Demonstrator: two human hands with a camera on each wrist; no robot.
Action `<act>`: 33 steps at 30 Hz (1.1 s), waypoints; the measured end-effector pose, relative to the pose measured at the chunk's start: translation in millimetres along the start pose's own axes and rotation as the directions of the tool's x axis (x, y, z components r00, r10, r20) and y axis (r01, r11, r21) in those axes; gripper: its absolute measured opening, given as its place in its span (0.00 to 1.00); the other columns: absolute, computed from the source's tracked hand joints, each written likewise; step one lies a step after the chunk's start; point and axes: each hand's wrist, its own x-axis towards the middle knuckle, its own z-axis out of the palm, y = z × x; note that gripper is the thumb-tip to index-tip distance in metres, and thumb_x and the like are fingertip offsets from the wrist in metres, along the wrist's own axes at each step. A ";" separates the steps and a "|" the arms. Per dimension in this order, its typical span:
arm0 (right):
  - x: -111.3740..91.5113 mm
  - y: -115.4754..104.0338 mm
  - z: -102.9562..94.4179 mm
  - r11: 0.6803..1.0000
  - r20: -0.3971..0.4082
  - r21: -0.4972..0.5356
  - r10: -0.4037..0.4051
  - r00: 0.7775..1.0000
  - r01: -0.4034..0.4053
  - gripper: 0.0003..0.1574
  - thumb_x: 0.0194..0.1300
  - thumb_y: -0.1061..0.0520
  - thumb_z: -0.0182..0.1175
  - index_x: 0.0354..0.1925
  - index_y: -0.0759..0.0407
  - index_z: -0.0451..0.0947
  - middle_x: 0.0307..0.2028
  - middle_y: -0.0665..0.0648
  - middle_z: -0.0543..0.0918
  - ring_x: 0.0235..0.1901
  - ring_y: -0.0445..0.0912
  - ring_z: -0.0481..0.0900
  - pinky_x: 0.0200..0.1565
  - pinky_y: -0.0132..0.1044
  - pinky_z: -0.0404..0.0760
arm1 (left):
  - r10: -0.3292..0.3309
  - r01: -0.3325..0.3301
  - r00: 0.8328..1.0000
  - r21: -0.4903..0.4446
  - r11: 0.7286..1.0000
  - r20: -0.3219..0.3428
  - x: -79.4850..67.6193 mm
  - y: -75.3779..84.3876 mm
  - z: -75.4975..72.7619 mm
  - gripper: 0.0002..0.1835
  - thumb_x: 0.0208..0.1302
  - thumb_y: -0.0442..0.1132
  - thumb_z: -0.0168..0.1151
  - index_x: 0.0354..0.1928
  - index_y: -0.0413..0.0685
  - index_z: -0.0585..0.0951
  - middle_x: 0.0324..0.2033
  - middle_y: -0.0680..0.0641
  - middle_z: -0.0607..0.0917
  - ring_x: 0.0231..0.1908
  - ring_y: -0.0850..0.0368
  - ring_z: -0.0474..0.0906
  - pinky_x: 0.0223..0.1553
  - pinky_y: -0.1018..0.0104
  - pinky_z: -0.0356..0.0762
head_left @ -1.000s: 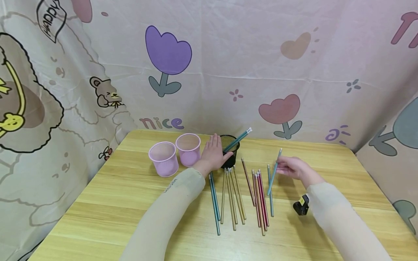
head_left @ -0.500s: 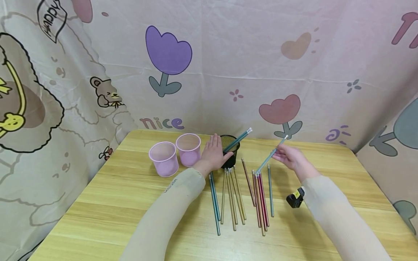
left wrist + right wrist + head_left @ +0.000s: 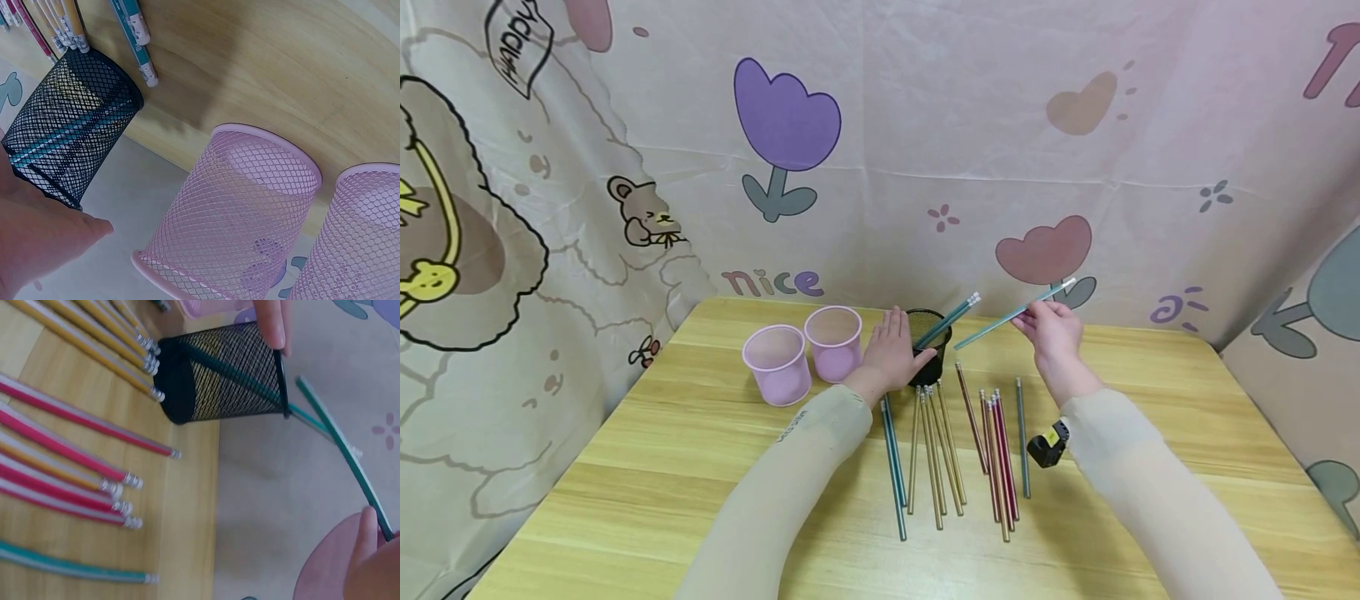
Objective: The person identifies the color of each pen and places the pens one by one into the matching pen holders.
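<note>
My left hand (image 3: 891, 350) rests against the black mesh cup (image 3: 928, 367), fingers straight, thumb spread across its front near the rim. Teal pencils (image 3: 951, 318) lean in that cup, eraser ends up toward the right. Between thumb and fingers, my right hand (image 3: 1056, 337) pinches another teal pencil (image 3: 992, 327) in the air. Its eraser end points up to the right, and its lower end hangs just right of the cup's rim. In the right wrist view this held pencil (image 3: 340, 440) slants close to the cup's mouth.
Two pink mesh cups (image 3: 778, 375) stand left of the black one. On the wooden table (image 3: 662, 500) lie two teal pencils (image 3: 892, 475), several gold pencils (image 3: 934, 458), several red pencils (image 3: 1003, 467) with a gold one among them, and a teal pencil (image 3: 1023, 442) at right.
My right hand has lifted the teal pencil and carried it left and back toward the black cup, tilting it flatter. The left hand has stayed at the cup.
</note>
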 end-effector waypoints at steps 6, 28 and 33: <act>0.4 5.7 15.2 0.992 -0.054 0.011 -0.125 0.991 0.126 0.10 0.60 0.73 0.50 0.25 0.63 0.65 0.14 0.52 0.78 0.16 0.39 0.80 0.29 0.28 0.84 | -0.003 0.003 1.000 0.001 1.000 0.004 -2.2 0.8 -2.4 0.46 0.68 0.66 0.32 0.72 0.38 0.38 0.73 0.39 0.38 0.73 0.47 0.31 0.74 0.56 0.36; -1.1 32.7 36.5 0.969 0.032 -0.208 -0.132 0.991 0.136 0.07 0.61 0.71 0.52 0.29 0.63 0.68 0.19 0.50 0.78 0.20 0.38 0.81 0.32 0.26 0.84 | -0.007 0.007 1.000 -0.006 1.000 0.011 -1.2 0.3 -2.6 0.46 0.68 0.66 0.32 0.73 0.39 0.38 0.74 0.41 0.37 0.73 0.48 0.31 0.74 0.56 0.35; -2.0 35.5 37.8 0.966 0.041 -0.223 -0.129 0.991 0.135 0.04 0.60 0.72 0.53 0.32 0.66 0.71 0.21 0.51 0.79 0.21 0.39 0.82 0.34 0.28 0.84 | -0.009 0.009 1.000 0.003 1.000 0.012 -0.4 0.2 -1.8 0.46 0.68 0.67 0.32 0.73 0.39 0.37 0.74 0.41 0.37 0.74 0.48 0.31 0.74 0.56 0.36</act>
